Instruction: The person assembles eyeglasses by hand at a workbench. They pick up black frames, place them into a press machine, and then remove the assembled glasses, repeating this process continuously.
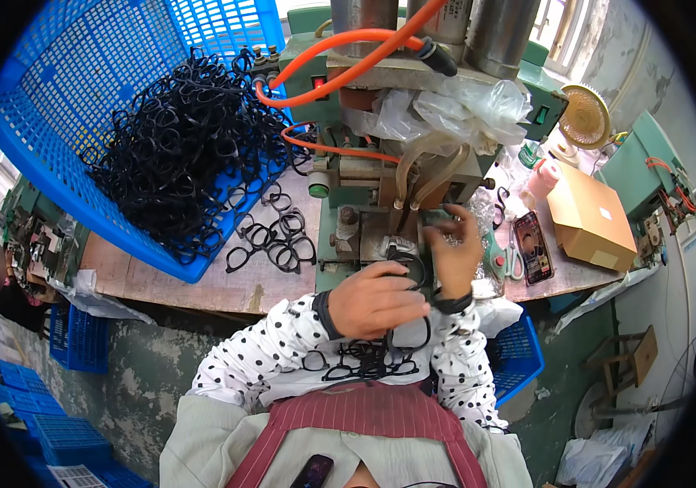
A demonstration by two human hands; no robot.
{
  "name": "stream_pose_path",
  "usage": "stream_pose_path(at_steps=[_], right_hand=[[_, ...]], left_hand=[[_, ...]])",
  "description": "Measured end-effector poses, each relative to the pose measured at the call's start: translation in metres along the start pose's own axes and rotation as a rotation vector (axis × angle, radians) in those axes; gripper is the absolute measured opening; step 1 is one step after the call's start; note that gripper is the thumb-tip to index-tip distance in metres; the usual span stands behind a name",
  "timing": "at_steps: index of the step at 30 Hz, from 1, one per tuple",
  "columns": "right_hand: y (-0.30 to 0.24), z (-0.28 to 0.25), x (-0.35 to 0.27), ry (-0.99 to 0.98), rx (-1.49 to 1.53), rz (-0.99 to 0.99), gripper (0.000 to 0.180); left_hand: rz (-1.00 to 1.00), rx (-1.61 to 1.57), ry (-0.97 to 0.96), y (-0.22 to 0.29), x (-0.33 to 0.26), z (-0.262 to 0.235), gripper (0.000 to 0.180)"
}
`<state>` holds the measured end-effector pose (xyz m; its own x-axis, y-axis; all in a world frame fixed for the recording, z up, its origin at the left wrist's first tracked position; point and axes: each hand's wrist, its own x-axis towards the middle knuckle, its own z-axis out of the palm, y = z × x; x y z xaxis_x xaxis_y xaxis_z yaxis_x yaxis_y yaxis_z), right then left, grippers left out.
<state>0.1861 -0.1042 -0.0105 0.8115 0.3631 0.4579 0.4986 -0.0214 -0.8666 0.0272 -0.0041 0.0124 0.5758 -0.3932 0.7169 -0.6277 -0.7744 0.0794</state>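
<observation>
Head | large blue basket [49, 197] | black eyeglass frames [177, 159] heaped inside

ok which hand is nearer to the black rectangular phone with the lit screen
Right. The right hand is a little way left of the phone; the left hand is farther left and lower in the picture.
</observation>
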Motion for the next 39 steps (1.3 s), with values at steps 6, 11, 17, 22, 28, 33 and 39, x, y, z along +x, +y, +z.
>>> stream_pose_path(at_steps=[6,11,17,22,28,33,39], right_hand=[[0.113,-0.079,0.017,-0.072,-0.46,0.061,0.031],[0.112,-0.083,-0.006,-0.176,-0.809,-0.289,0.021],[0.125,-0.065,0.002,0.033,-0.627,-0.093,0.009],[0.124,-0.063,-0.002,0.088,-0.643,-0.155,0.007],[0.122,-0.06,-0.001,0.09,-0.662,-0.143,0.007],[0.133,-0.063,-0.004,0.13,-0.697,-0.189,0.008],[0.127,-0.062,-0.002,0.125,-0.604,-0.175,0.008]], left_hand=[[0.009,-0.033,0.005,-0.016,-0.008,0.013,0.062],[0.008,-0.022,0.02,-0.014,-0.007,0.015,0.061],[-0.002,0.116,0.012,-0.006,-0.007,0.006,0.045],[-0.276,0.47,0.302,-0.057,-0.075,-0.018,0.028],[-1.405,0.991,-0.073,-0.148,-0.149,-0.019,0.024],[-1.555,1.029,-0.147,-0.165,-0.172,-0.011,0.024],[-1.407,1.029,-0.076,-0.154,-0.178,-0.01,0.02]])
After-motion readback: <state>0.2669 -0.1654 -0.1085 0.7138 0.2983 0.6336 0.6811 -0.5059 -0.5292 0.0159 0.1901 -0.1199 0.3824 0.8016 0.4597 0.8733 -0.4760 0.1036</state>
